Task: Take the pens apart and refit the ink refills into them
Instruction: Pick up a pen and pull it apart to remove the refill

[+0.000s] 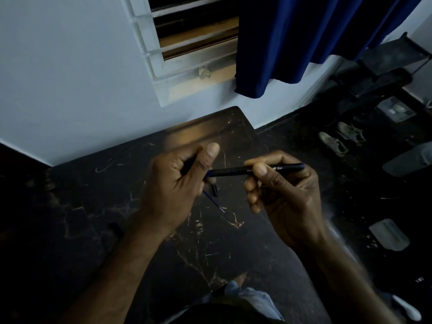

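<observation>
A black gel pen [236,171] with white lettering is held level above the dark table [210,242]. My right hand [282,192] pinches its barrel between thumb and forefinger near the right end. My left hand [177,183] curls its fingers round the pen's left tip, thumb raised. Below the left hand a thin blue ink refill [214,202] slants on the table. A small black pen part [215,189] lies just above it. What else the left palm holds is hidden.
The scratched dark table [105,195] abuts a pale wall with a barred window [187,43] and a blue curtain [292,43]. On the floor to the right lie shoes [334,143] and sandals [389,235]. A dark rack [378,73] stands at the far right.
</observation>
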Demonstrator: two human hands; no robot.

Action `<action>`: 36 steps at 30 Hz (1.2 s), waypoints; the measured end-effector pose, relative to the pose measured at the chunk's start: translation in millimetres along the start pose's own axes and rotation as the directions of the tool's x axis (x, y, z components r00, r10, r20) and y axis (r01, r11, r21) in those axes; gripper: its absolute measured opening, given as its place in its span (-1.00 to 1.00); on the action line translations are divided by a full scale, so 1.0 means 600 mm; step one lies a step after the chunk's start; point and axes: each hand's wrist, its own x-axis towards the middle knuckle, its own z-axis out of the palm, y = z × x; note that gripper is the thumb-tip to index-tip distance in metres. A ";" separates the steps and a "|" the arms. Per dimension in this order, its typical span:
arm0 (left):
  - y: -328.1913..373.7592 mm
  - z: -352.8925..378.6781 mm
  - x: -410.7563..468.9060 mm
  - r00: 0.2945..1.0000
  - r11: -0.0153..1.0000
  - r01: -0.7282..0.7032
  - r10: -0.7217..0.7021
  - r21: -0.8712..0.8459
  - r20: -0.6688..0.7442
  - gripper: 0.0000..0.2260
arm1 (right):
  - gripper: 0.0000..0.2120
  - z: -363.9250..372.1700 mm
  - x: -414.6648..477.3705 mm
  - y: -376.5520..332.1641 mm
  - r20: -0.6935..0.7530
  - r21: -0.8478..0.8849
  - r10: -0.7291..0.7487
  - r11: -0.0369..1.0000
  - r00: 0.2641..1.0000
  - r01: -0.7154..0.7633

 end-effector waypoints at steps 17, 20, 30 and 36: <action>-0.002 -0.023 -0.018 0.995 0.994 -0.088 0.091 -0.070 0.040 -0.91 | -0.82 0.014 0.012 -0.018 0.025 0.040 0.015 0.999 1.000 -0.016; 0.002 -0.027 -0.019 0.991 0.993 -0.120 0.119 0.012 0.053 -0.77 | -0.84 0.019 0.010 -0.016 0.048 0.031 0.019 0.999 0.999 -0.021; 0.011 -0.022 -0.027 1.000 0.979 -0.017 0.019 -0.201 0.008 -0.88 | -0.83 0.025 0.009 -0.018 0.023 0.026 0.005 1.000 1.000 -0.005; 0.013 -0.007 -0.021 0.995 0.991 0.048 -0.059 -0.121 -0.086 -0.61 | -0.83 0.022 0.001 -0.013 0.030 0.032 -0.006 0.999 1.000 0.005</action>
